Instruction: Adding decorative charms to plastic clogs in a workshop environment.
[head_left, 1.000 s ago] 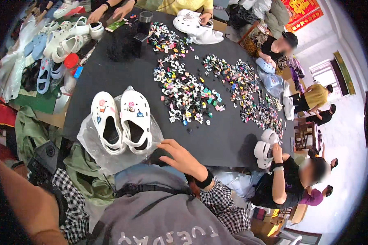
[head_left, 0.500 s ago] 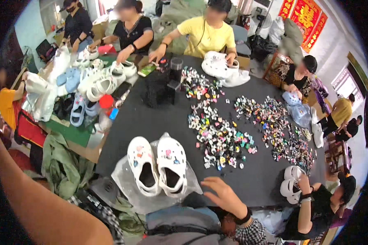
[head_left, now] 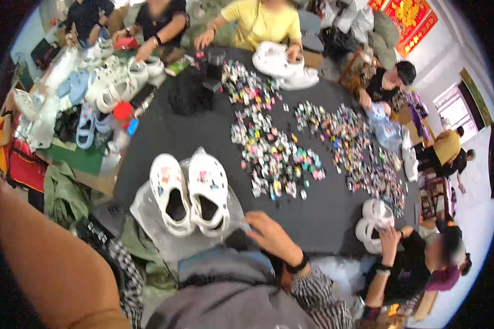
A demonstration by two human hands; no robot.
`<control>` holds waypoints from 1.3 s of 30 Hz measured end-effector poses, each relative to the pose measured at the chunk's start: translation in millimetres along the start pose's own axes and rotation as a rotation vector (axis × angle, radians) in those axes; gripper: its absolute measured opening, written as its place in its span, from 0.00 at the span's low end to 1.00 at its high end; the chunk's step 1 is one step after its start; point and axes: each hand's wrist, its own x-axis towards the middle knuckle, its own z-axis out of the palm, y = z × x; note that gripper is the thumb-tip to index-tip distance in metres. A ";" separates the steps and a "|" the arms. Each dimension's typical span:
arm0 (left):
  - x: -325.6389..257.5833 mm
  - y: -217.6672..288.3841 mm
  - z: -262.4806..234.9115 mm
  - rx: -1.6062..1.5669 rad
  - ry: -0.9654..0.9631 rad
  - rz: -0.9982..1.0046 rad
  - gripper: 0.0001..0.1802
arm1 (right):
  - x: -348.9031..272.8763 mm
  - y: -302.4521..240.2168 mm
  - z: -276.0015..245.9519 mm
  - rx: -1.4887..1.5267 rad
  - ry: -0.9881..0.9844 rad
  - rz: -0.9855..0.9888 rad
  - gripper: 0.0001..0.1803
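Note:
A pair of white clogs (head_left: 207,189) with small coloured charms on their tops lies side by side before me, toes pointing away. Beneath them spreads a clear plastic bag (head_left: 148,225) on the black tabletop. My right hand (head_left: 273,234), a dark band at its wrist, is by the bag's right corner. Its fingers are apart and hold nothing visible; whether the fingertips touch the plastic is unclear. A large bare forearm, my left one, fills the lower left, and its hand is outside the picture.
Heaps of small colourful charms (head_left: 274,159) cover the table's middle and right. White clogs (head_left: 376,225) are in a co-worker's hands at right. More co-workers sit around the far side. Several clogs (head_left: 88,123) and a red-lidded jar (head_left: 123,111) crowd the green table at left.
The view has shifted, so the table and clogs appear higher and further left. My right hand has come closer to the bag's right corner. The clogs lie on the bag as before.

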 end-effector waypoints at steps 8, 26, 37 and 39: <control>44.3 24.7 -0.5 -0.155 0.088 0.185 0.15 | 15.9 2.0 10.8 0.068 -0.052 0.054 0.17; -117.1 -161.4 113.5 0.004 -0.684 -0.579 0.35 | 96.5 26.3 62.7 0.083 -0.144 0.425 0.42; -109.4 -149.6 156.6 0.067 -0.548 -0.375 0.35 | 71.3 34.5 47.7 0.205 -0.057 0.542 0.36; -112.1 -148.3 157.4 0.016 -0.529 -0.365 0.35 | 63.3 25.6 43.8 0.232 -0.020 0.593 0.38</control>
